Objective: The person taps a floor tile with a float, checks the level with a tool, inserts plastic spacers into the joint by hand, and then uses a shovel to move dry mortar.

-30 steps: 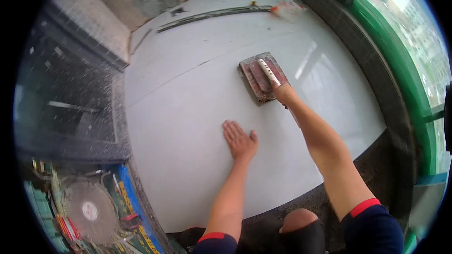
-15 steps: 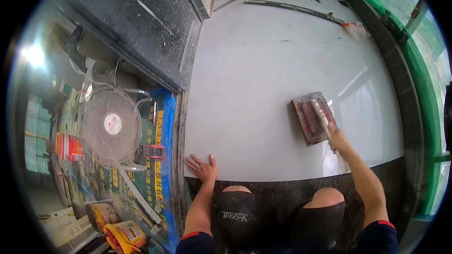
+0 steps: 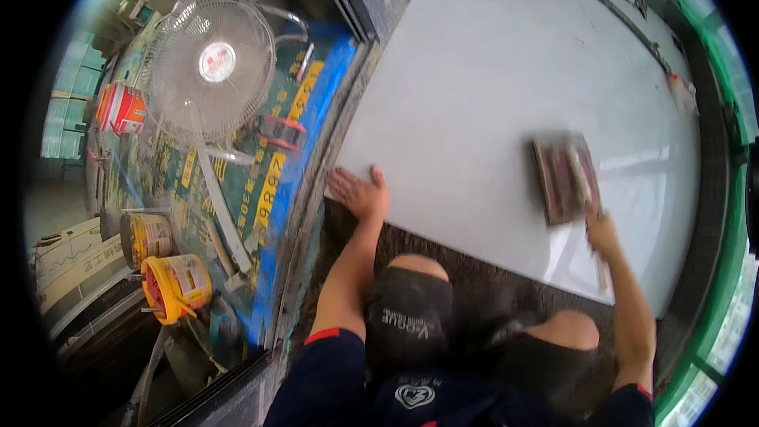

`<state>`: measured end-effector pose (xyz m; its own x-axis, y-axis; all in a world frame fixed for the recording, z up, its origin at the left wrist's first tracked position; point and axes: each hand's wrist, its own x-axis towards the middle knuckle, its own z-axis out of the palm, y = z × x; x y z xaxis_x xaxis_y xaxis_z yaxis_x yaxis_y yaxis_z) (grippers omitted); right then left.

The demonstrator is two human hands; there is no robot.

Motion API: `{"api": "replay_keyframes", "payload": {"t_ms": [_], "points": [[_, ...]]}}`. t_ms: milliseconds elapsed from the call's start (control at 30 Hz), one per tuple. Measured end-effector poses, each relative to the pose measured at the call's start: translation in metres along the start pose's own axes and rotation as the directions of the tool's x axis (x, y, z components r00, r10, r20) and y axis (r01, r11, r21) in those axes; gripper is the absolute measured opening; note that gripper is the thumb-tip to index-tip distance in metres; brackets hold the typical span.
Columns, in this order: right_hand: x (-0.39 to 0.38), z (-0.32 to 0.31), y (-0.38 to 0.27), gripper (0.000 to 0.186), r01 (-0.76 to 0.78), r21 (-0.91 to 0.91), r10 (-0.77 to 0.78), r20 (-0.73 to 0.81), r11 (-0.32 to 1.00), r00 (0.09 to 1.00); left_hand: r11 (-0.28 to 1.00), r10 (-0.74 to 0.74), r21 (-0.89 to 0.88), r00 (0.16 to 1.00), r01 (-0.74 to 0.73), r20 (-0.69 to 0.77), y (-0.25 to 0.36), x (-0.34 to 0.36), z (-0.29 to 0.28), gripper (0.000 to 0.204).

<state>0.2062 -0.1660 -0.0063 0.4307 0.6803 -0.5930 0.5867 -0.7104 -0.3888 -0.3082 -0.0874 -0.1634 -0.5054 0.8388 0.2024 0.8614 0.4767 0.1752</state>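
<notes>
A large glossy pale tile surface (image 3: 474, 55) spreads over the floor ahead of my knees. My left hand (image 3: 360, 191) lies flat on its near left corner, fingers outstretched and thumb apart, holding nothing. On the right, my right hand (image 3: 601, 231) is wrapped around the near end of the pale handle of a rectangular float (image 3: 560, 178). The float has a worn reddish-brown back and is slightly blurred. Its underside is hidden, so I cannot tell whether it touches the tile. Dark rough bedding (image 3: 506, 289) shows between the tile's near edge and my knees.
Left of the door track stand a fan (image 3: 190, 103), a red-and-white bucket (image 3: 120, 108) and a yellow bucket (image 3: 175, 289). A hammer (image 3: 229, 261) and a red-and-black tool (image 3: 281, 133) lie on the green sheet. A long straightedge (image 3: 609, 8) rests across the far tiles. Green netting (image 3: 723, 245) borders the right.
The view has swung left and down, showing more of the buckets and my torso. My left hand stays at the tile's corner. My right hand still grips the float, which has turned slightly.
</notes>
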Motion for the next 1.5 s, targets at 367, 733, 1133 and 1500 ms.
{"api": "replay_keyframes", "payload": {"t_ms": [367, 733, 1133, 1500], "points": [[-0.007, 0.068, 0.099, 0.055, 0.326, -0.444, -0.402, -0.086, 0.835, 0.912, 0.988, 0.152, -0.017, 0.988, -0.152, -0.023, 0.001, -0.006, -0.006, 0.087], [-0.114, -0.019, 0.076, 0.062, 0.481, -0.023, -0.456, -0.360, 0.876, 0.814, 0.988, 0.146, 0.056, 0.988, -0.143, -0.046, -0.033, -0.011, 0.004, 0.082], [-0.138, -0.055, 0.118, 0.047, 0.420, -0.362, -0.546, -0.403, 0.832, 0.734, 0.987, 0.142, 0.096, 0.985, -0.133, -0.096, -0.041, -0.008, 0.011, 0.082], [-0.083, -0.001, -0.082, 0.053, 0.098, 0.100, -0.103, 0.042, 0.990, 0.994, 0.998, 0.062, 0.024, 0.993, -0.060, -0.096, -0.049, -0.011, 0.007, 0.075]]}}
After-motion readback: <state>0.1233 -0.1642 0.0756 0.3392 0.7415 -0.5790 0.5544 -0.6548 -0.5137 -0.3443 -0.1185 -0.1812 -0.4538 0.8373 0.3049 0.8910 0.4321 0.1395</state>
